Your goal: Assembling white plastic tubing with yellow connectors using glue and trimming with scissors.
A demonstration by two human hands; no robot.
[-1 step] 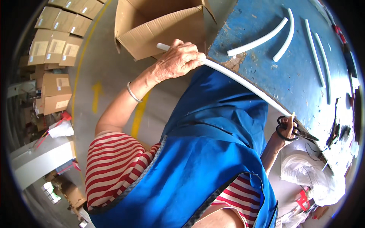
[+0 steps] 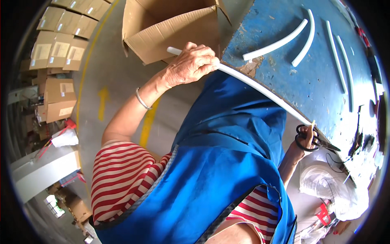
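Observation:
My left hand (image 2: 191, 65) is closed around a long white tube (image 2: 264, 91) near its far end, just in front of an open cardboard box (image 2: 170, 28). The tube runs along the near edge of a worn blue table (image 2: 317, 81) toward my right hand (image 2: 309, 134). That hand holds black-handled scissors (image 2: 325, 144) at the tube's other end, partly hidden behind my blue apron (image 2: 219, 162). Several cut white tube pieces (image 2: 276, 42) lie on the tabletop.
Stacked cardboard boxes (image 2: 57, 53) stand at the left on a grey floor with a yellow line (image 2: 148, 122). A white plastic bag (image 2: 333, 183) sits below the table's right end. Dark cables (image 2: 359, 134) lie on the table's right side.

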